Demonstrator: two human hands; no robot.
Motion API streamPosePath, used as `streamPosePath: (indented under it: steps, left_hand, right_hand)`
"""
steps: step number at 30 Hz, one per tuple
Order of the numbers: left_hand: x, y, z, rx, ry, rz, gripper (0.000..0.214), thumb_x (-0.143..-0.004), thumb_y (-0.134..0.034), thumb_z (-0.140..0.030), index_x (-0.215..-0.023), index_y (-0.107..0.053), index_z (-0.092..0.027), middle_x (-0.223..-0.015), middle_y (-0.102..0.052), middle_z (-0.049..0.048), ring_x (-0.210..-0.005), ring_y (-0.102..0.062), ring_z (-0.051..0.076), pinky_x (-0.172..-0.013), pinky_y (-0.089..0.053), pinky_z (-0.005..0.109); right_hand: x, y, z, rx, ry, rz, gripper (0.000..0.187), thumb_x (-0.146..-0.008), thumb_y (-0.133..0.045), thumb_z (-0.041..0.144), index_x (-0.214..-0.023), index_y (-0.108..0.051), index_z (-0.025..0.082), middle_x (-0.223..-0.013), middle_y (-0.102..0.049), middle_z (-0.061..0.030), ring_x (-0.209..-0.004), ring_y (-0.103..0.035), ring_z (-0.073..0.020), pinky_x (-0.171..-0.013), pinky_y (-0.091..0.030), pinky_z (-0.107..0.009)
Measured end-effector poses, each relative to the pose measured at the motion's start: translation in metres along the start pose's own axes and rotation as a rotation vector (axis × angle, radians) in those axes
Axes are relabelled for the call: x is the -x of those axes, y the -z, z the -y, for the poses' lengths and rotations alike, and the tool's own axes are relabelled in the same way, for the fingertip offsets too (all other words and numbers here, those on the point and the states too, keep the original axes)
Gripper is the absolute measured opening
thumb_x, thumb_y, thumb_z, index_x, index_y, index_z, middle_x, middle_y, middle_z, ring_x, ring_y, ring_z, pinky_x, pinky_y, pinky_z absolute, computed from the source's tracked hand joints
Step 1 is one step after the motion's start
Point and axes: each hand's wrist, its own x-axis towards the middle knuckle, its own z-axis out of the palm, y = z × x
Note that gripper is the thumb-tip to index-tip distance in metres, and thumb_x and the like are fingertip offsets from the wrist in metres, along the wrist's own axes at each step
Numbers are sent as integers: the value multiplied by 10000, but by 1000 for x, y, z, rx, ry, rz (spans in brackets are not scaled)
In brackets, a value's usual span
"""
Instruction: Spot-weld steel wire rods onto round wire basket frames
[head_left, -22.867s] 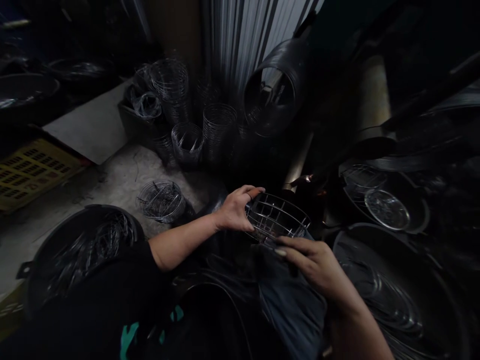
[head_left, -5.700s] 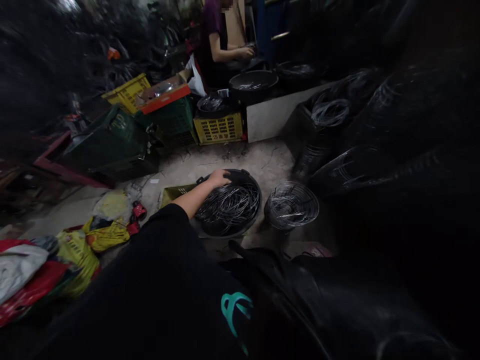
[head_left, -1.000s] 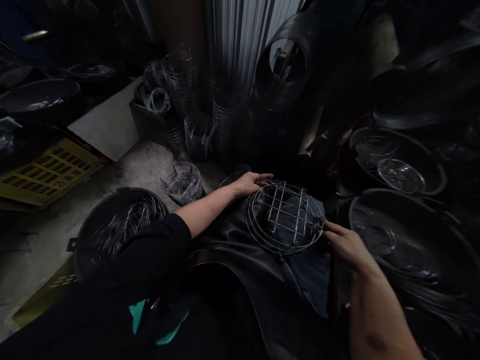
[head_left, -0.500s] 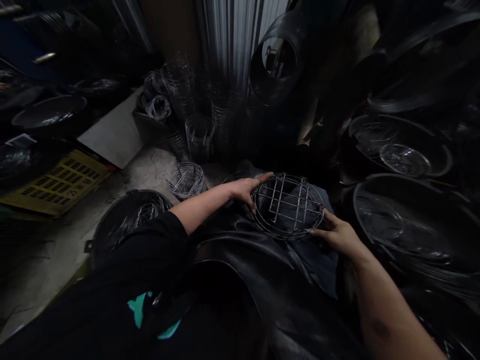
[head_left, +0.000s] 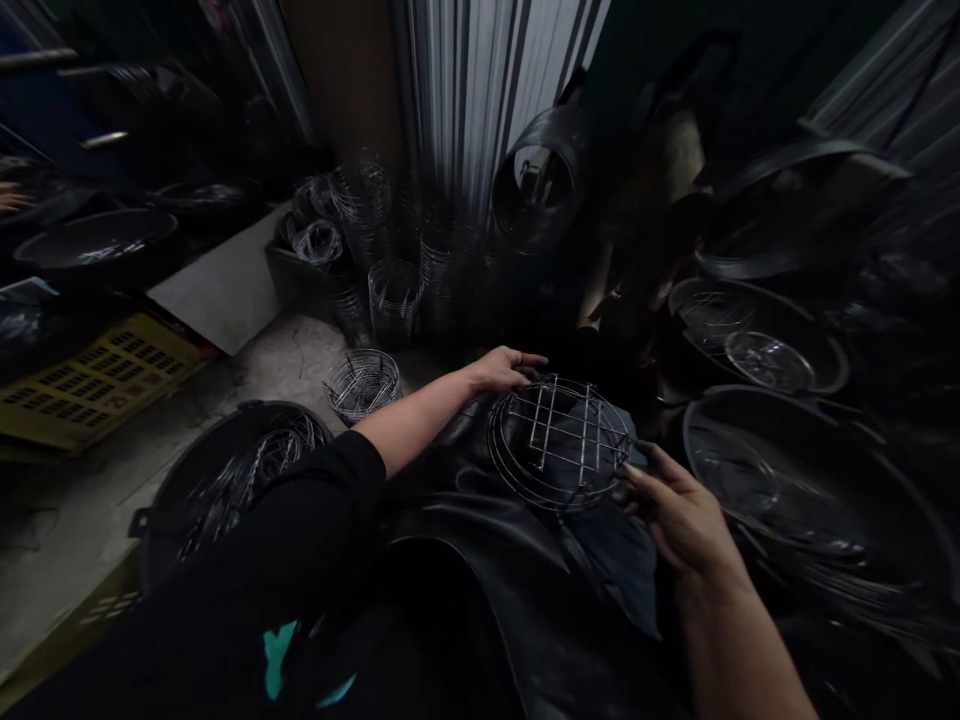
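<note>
A round wire basket (head_left: pixel 564 440), its crossed-wire grid facing up, is over my lap, above black and blue-grey cloth. My right hand (head_left: pixel 679 505) pinches its right rim between thumb and fingers. At the far left rim is my left hand (head_left: pixel 499 370), its fingers stretched out to the right; whether it touches the wire is hard to tell. To the left, a small wire basket (head_left: pixel 361 385) with wire pieces inside stands on the floor. Nearer me, a dark tub (head_left: pixel 247 410) holds many loose bent wires.
Dark basins (head_left: pixel 806 395) with wire rings and pieces are on the right. Stacked wire baskets (head_left: pixel 395 300) stand ahead, by a metal cylinder (head_left: pixel 536 185). A yellow crate (head_left: pixel 97 375) sits left; another person's hand (head_left: pixel 11 197) shows at the far left edge.
My left hand's thumb has drawn in from the basket's left rim, and its fingers now lie along the far side. The right hand still pinches the rim. The view has shifted.
</note>
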Motion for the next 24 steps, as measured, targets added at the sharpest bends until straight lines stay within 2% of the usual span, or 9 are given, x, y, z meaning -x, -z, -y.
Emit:
streamPosePath:
  steps: [3, 7, 11, 15, 18, 20, 22, 24]
  left_hand:
    - [-5, -14, -1, 24, -32, -18, 718, -572, -535, 98, -1260, -566, -106, -855, -686, 50, -583, -563, 51, -521, -414, 149]
    - [-3, -17, 0, 37, -60, -15, 790, -568, -507, 114, -1319, -507, -130, -842, -689, 35, -590, -575, 51, -528, -412, 143]
    - [-3, -15, 4, 13, -57, 15, 801, -561, -504, 113, -1324, -500, -132, -856, -707, 38, -613, -600, 66, -551, -435, 155]
    - [-3, -11, 6, -23, -48, 40, 806, -556, -521, 110, -1326, -497, -126, -977, -717, 75, -732, -648, 105, -632, -481, 185]
    - [2, 1, -1, -63, -17, 164, 840, -515, -517, 123, -1307, -522, -157, -1176, -666, 109, -966, -658, 180, -695, -502, 206]
    - [7, 11, -8, -112, -12, 332, 913, -499, -558, 112, -1348, -472, -214, -1332, -571, 99, -1175, -574, 228, -752, -510, 223]
    - [13, 19, -13, -212, -48, 459, 1047, -459, -671, 83, -1405, -373, -252, -1424, -481, 75, -1320, -442, 242, -873, -492, 250]
    - [20, 20, -14, -352, -101, 470, 1202, -381, -787, 27, -1441, -288, -244, -1442, -457, 70, -1357, -390, 250, -999, -428, 285]
  right_hand:
    - [-1, -7, 2, -21, 1, -40, 755, -400, -890, 265, -1095, -622, 144, -590, -636, -7, -475, -588, -147, -417, -432, -190]
    - [-5, -7, 2, -36, 5, -71, 686, -402, -856, 231, -1047, -652, 122, -565, -627, -10, -452, -563, -135, -414, -413, -195]
    - [-8, -6, 1, 92, -5, -69, 836, -442, -808, 276, -1215, -590, 45, -488, -581, 2, -421, -529, -140, -390, -383, -208]
    - [-9, -6, 1, 310, 2, -56, 939, -484, -748, 313, -1326, -491, -13, -466, -561, 18, -375, -476, -135, -349, -349, -225]
    - [-6, -5, 3, 358, -13, -12, 987, -462, -761, 311, -1355, -467, 12, -559, -616, 5, -395, -489, -127, -366, -368, -233]
    - [-2, -5, 3, 350, -30, 30, 1036, -452, -781, 314, -1386, -431, 36, -626, -647, -5, -414, -508, -124, -395, -392, -236]
    - [2, -4, 2, 366, -32, 66, 1060, -484, -788, 343, -1420, -383, 54, -605, -639, 3, -419, -519, -129, -410, -399, -237]
    - [4, -3, -2, 394, -25, 84, 1059, -534, -777, 381, -1444, -340, 60, -543, -607, 19, -424, -529, -141, -411, -395, -234]
